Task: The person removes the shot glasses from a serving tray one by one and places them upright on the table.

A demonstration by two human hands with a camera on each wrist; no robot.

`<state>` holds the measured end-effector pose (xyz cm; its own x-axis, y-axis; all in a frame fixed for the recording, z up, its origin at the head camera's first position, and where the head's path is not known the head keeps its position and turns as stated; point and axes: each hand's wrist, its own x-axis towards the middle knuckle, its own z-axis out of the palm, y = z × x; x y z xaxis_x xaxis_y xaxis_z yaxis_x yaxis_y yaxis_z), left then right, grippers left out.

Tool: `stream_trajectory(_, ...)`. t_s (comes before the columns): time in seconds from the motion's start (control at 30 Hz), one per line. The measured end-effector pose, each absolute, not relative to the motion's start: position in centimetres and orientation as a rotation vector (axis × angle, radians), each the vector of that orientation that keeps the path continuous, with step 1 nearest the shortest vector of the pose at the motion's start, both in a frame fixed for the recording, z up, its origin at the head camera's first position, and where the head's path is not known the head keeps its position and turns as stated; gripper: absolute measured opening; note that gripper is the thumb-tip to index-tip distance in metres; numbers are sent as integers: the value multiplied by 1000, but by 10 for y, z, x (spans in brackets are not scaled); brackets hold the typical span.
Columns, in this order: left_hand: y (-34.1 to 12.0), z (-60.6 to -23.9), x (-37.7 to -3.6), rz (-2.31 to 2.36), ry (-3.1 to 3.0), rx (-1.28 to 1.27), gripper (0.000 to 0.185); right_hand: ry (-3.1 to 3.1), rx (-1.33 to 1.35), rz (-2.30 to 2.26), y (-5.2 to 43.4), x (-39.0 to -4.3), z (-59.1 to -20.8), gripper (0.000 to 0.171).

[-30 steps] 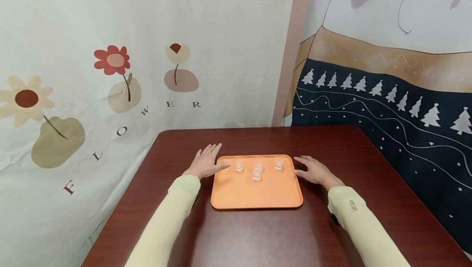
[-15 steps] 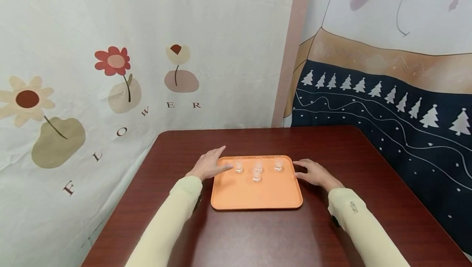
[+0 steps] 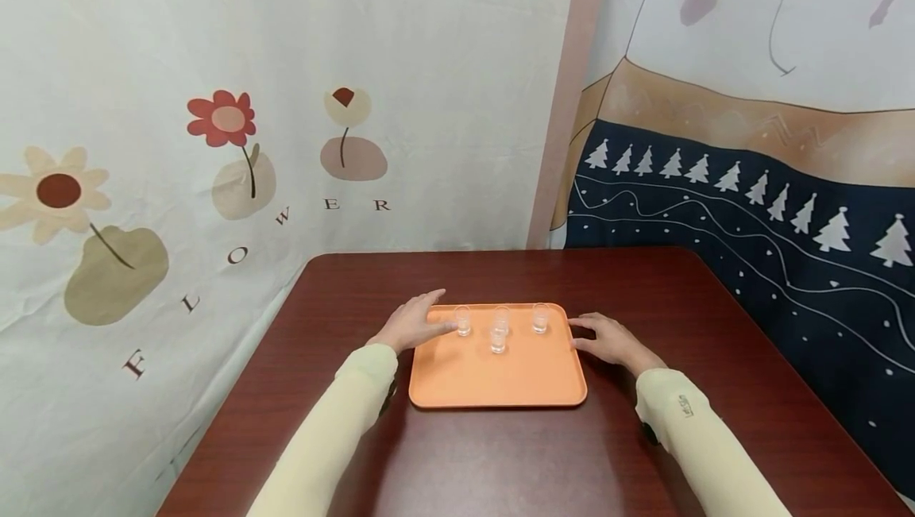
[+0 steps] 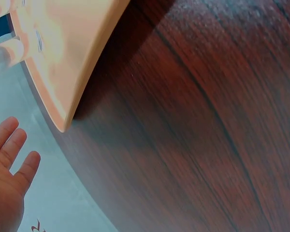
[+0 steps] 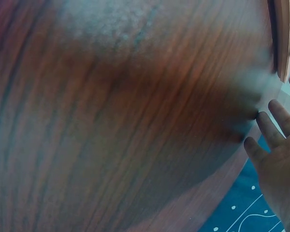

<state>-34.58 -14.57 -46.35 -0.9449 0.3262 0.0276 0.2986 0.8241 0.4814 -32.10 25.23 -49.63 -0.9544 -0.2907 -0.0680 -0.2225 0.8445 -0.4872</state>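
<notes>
- A dark wooden table [image 3: 500,453] stands in a corner hung with a flower-print cloth [image 3: 214,152] and a cloth of white trees [image 3: 750,183].
- An orange tray [image 3: 493,378] lies flat at the middle of the table, its long sides running left to right.
- The person's left hand [image 3: 415,322] lies at the tray's far left corner, fingers straight and a little apart, the tips reaching over the rim towards the nearest glass; the left wrist view shows the fingers [image 4: 12,145] spread and holding nothing.
- The right hand [image 3: 604,338] rests on the table just beside the tray's right edge, fingers loosely extended and apart, gripping nothing.
- Four small clear glasses [image 3: 498,338] stand upright on the far half of the tray: three in a row, one in front.
- Judged from this, a steady lift would call for both hands to take opposite rims evenly and keep the tray level, since the light glasses could slide or tip.
</notes>
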Motion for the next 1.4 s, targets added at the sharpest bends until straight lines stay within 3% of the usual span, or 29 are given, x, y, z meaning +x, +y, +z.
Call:
stream_trajectory(1.07, -128, -482, -343, 1116, 2778, 432, 71, 2857, -391, -625, 253, -318, -501, 57)
stream_trajectory(1.4, -127, -487, -347, 1165, 2793, 482, 57, 2859, -362, -647, 255, -316, -500, 58)
